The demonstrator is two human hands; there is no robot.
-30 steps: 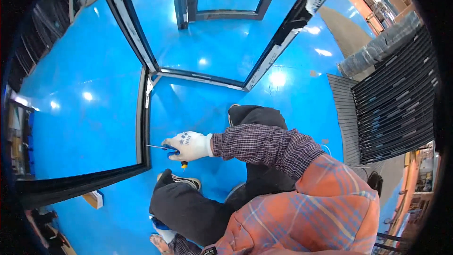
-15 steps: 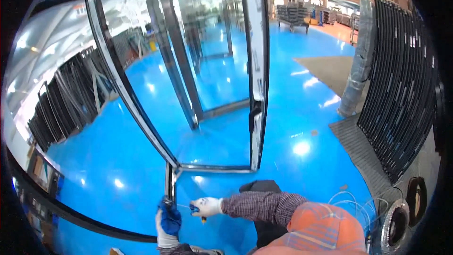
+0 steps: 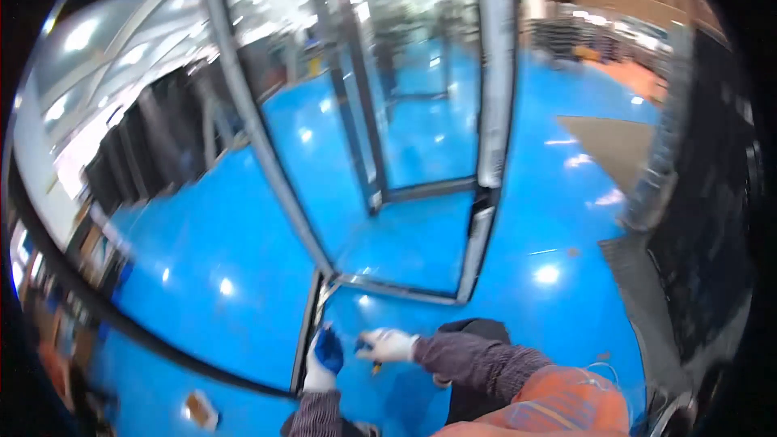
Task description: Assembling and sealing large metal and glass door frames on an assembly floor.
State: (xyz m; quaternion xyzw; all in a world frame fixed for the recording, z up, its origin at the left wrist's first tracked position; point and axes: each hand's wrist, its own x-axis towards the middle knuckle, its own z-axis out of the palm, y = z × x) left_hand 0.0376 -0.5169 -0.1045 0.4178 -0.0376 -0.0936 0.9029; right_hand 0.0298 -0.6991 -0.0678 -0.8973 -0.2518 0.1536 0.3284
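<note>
My left hand, in a white and blue glove, is right beside the short dark bar below the frame's corner. Its fingers look drawn together toward the metal, but blur hides what is between them. My right hand, also gloved, is closed round a screwdriver whose yellow and dark handle end shows beneath it; the shaft is lost in blur. Before me stands a tall dark metal door frame with pale facing strips, its lower corner just above my left hand.
A long black bar curves across the lower left. Further frames stand beyond on the blue floor. Dark profiles are stacked at right beside a grey mat. A small brown and white object lies at lower left.
The whole view has swung, so the scene sits further right and is blurred. My left hand has come up along the short bar; the right still holds the screwdriver.
</note>
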